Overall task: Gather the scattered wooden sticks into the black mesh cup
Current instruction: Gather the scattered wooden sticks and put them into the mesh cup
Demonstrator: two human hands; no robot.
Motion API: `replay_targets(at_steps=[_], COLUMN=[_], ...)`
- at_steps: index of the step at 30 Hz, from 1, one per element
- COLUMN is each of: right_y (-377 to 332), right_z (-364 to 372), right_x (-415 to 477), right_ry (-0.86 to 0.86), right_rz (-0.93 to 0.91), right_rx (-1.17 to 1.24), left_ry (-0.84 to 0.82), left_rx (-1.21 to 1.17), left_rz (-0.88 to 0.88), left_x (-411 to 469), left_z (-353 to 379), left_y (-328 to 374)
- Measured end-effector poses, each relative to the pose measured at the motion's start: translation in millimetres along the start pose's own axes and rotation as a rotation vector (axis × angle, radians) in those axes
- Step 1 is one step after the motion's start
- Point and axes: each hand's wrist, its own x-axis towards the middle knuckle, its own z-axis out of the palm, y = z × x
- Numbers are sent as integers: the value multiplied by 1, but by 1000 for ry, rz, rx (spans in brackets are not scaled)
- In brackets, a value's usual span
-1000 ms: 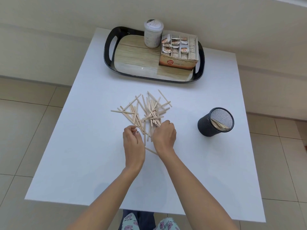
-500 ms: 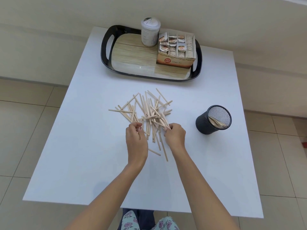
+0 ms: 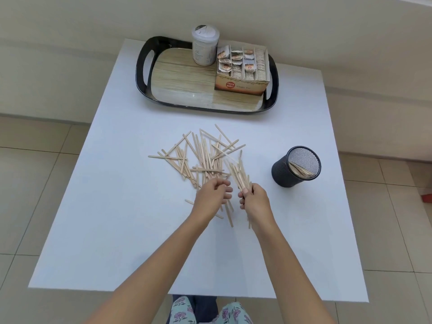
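Several pale wooden sticks [image 3: 201, 155] lie in a loose heap on the middle of the white table [image 3: 117, 206]. My right hand [image 3: 254, 202] grips a bundle of sticks [image 3: 238, 174] that fans up and away from the fingers, lifted off the heap's right edge. My left hand [image 3: 210, 198] hovers just left of it with its fingers loosely curled, holding nothing I can make out. A few loose sticks [image 3: 229, 215] lie on the table between and under the hands. The black mesh cup [image 3: 295, 167] stands upright to the right, with some sticks inside.
At the back of the table is a black-rimmed tray [image 3: 142, 64] with a wood-pattern floor. It carries a white lidded jar [image 3: 205, 49] and an open box of tea sachets [image 3: 242, 69]. Tiled floor surrounds the table.
My right hand has gathered sticks from the heap's near side and lifted them as a bundle, moving right. My left hand has shifted right and come off the heap.
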Motion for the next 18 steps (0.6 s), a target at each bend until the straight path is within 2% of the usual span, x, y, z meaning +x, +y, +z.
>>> replay_targets(at_steps=[3,6,11,15,18], right_y=[5,11,16,9,7], right_z=[-1,0,5,12,12], right_x=[-8,-15,-19,-20,-18], right_ry=[-28,-63,-57,-90,-68], right_rz=[-7,-56,-222,-230,-316], right_rx=[85,84,-155,95,210], left_ry=[-90,-146,-177,-238,-223], left_rx=[86,36,2,125,129], left_rz=[-43,-18,112,243,337], left_x=[4,4,-3,-6,-8], left_z=[7,15,24,28,32], left_y=[1,4,10,14,14])
